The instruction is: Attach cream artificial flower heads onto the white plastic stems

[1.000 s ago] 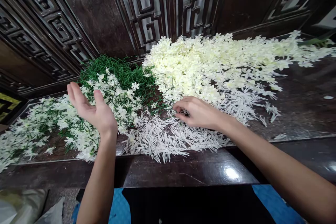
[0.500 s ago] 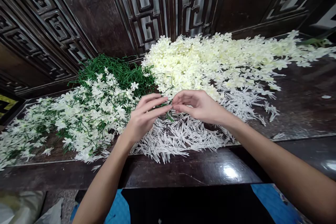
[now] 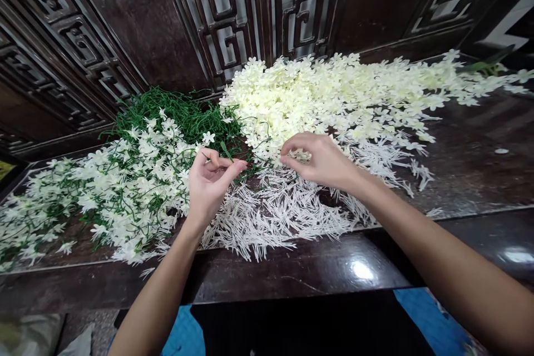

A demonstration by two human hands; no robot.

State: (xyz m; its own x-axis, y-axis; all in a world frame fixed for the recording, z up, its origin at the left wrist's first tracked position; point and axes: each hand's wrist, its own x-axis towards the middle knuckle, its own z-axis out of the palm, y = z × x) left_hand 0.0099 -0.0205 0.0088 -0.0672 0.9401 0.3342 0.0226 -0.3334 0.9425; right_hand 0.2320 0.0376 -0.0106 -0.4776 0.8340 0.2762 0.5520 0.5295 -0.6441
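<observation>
My left hand [image 3: 211, 183] is closed, thumb against the fingers, on what looks like a green plastic stem [image 3: 250, 172] whose thin strands show by the fingertips. My right hand [image 3: 315, 158] is curled with thumb and forefinger close together at the edge of the cream flower heads [image 3: 292, 103]. Anything between those fingertips is too small to make out. Under both hands spreads a heap of white stamen-like pieces [image 3: 271, 211]. Behind my left hand lies a tangle of bare green stems [image 3: 167, 117]. Assembled white flowers on green stems [image 3: 137, 189] lie to its left.
Everything lies on a dark, glossy wooden bench [image 3: 471, 172] with a raised front edge. A carved wooden backrest [image 3: 258, 11] rises behind it. At the lower left are pale bags [image 3: 37, 334] on the floor.
My hands have moved apart from where their fingertips met. The left hand has gone left and turned so its thumb side shows. The view has shifted slightly.
</observation>
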